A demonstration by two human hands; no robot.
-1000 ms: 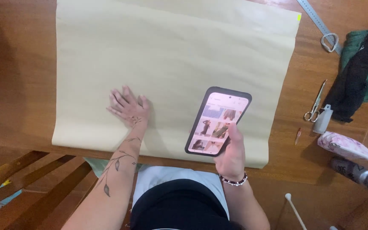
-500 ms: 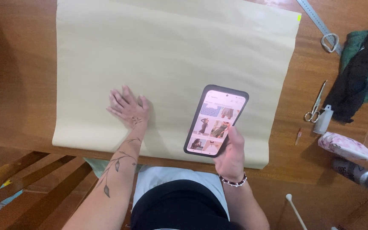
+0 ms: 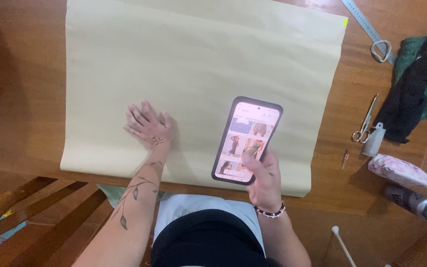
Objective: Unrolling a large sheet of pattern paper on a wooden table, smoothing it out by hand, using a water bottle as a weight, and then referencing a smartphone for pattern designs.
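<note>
Two hands are at work over one big sheet of cream paper [image 3: 198,69] that covers most of the wooden table [image 3: 21,99], and everything else sits around that sheet. The left hand [image 3: 148,126] lies flat on the paper's lower left part, palm down, fingers stretched out and slightly apart, gripping nothing; a leafy vine tattoo runs up the forearm behind it. The right hand [image 3: 263,179] reaches over the paper's near edge and holds a smartphone [image 3: 247,140] upright above the sheet's lower right area, fingers wrapped round the bottom of the case and the thumb resting on the lit screen, which shows a grid of small clothing pictures. A beaded bracelet [image 3: 271,212] circles that wrist.

Off the paper's right edge, on bare wood, lie a pair of small silver scissors [image 3: 364,122] and, just beside them, a small pale bottle [image 3: 374,140]. Farther right of the sheet there is a heap of black and green fabric [image 3: 416,84], and nearer to the person than that a pink floral pouch [image 3: 402,171] with a dark spray can [image 3: 416,203] lying close by it. Beyond the paper's far right corner a metal ruler [image 3: 364,22] runs slantwise, with a metal ring [image 3: 380,50] at its end. A tiny reddish object lies near the paper's lower right corner; I cannot tell what it is. Below the sheet's left corner, a wooden chair [image 3: 45,207] with slats shows beside the person.
</note>
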